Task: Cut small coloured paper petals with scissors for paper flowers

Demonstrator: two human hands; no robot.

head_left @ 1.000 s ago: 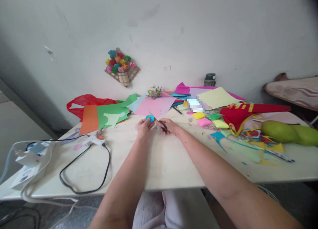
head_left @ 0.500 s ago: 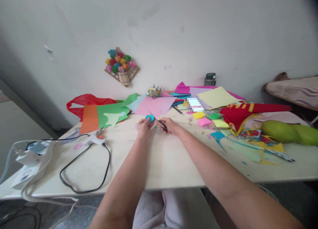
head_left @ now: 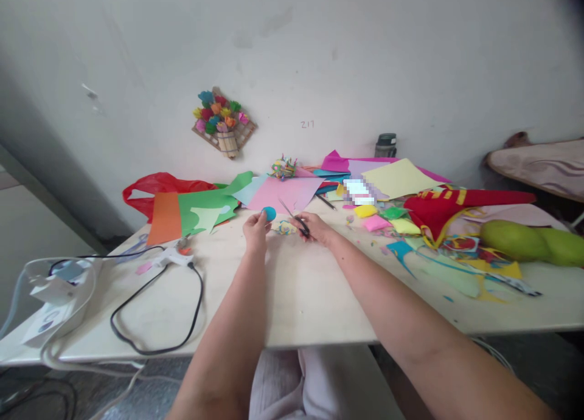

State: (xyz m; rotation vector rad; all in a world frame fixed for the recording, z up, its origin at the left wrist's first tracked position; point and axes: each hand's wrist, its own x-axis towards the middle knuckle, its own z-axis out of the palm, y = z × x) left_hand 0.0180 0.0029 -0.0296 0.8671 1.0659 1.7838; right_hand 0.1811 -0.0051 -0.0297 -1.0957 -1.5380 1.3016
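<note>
A blue disc (head_left: 269, 213) is pinched by the left hand (head_left: 256, 230), apart from scissors (head_left: 303, 227) gripped in the right hand (head_left: 314, 228), and scraps (head_left: 285, 228) are seen between both.

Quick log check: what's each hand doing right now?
Left hand: closed, pinching a blue disc.
Right hand: closed around the handles of scissors.

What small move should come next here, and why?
I'd probably lower the blue disc onto the bare part of the tabletop with the left hand. Its outline already looks round, and the scissors in the right hand sit apart from it, so nothing seems to be mid-cut.
</note>
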